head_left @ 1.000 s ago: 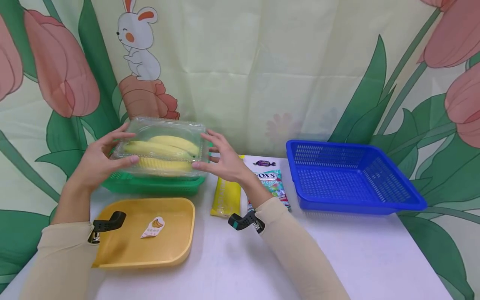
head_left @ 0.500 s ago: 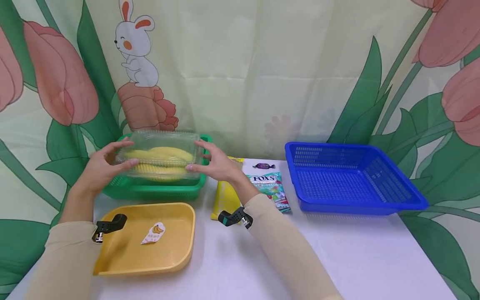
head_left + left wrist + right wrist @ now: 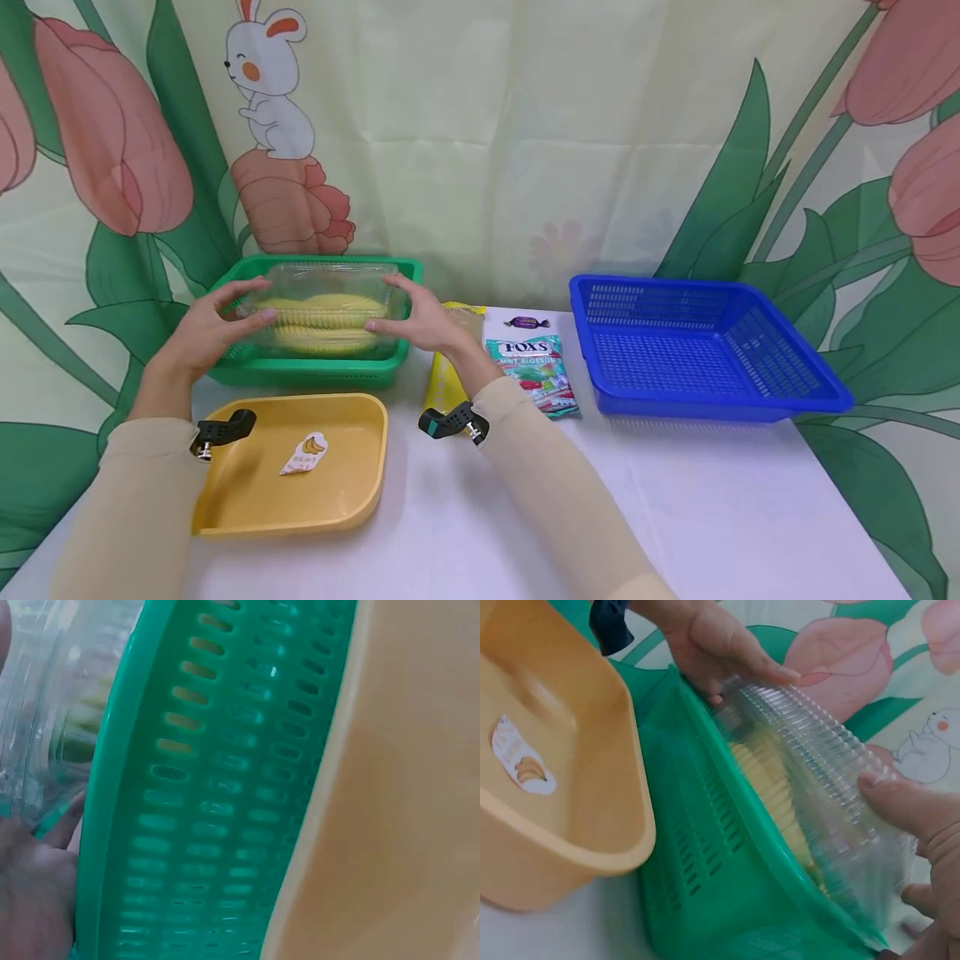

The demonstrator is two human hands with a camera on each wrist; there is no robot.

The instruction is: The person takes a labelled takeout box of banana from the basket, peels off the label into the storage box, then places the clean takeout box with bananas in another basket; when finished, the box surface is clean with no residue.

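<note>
A clear plastic clamshell box [image 3: 318, 275] with yellow bananas [image 3: 345, 305] inside sits low within the green basket [image 3: 307, 373], tilted a little. My left hand [image 3: 206, 327] grips its left end, thumb at the front and fingers behind. At the opposite end, my right hand [image 3: 423, 318] holds it the same way. The right wrist view shows the box [image 3: 810, 727] between both hands, partly below the basket's rim. In the left wrist view, the left palm [image 3: 34, 892] lies beside the basket wall, most of its fingers out of frame.
In front of the basket stands a yellow tray [image 3: 345, 492] with a banana sticker [image 3: 305, 454]. Right of the basket lie a yellow packet [image 3: 444, 383], a Fox's candy bag [image 3: 534, 375] and a purple wrapped candy [image 3: 527, 322]. A blue basket [image 3: 697, 407] stands farther right.
Both hands have lowered the box of bananas from above the green basket's rim down into it. The right forearm has shifted left, uncovering more of the candy bag.
</note>
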